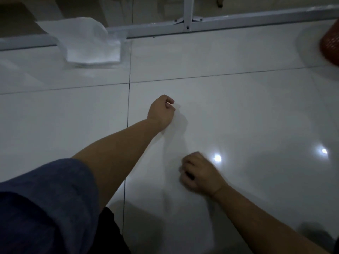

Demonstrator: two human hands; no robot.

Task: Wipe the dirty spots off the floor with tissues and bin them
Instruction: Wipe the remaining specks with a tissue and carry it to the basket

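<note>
At far left, up against the metal rail [238,21], the tissue pack [91,46] lies on the floor [238,107] with a loose sheet billowing from its opening, well apart from both hands.

Further right, the left hand [161,111] reaches out over the tile with its fingers curled tight, pinching the far end of a tissue [175,136]. The sheet hangs as a pale, half-transparent strip running back toward the right hand [199,173], whose grip is also curled closed at the near end (motion blur hides exactly how its fingers meet the paper, but it appears to hold it). So the tissue is stretched between the two hands just above the floor.

It looks very light, thin and limp: it will drape, flutter and tear easily if the hands pull apart hard, and it will soften further once it meets anything wet. For wiping, I judge it better bunched or folded into a pad under the fingertips than held by its ends. No dirty spot is clear in this dim light.

At the far right edge a red mesh bin [330,41] is partly in view, well apart from the hands.
</note>
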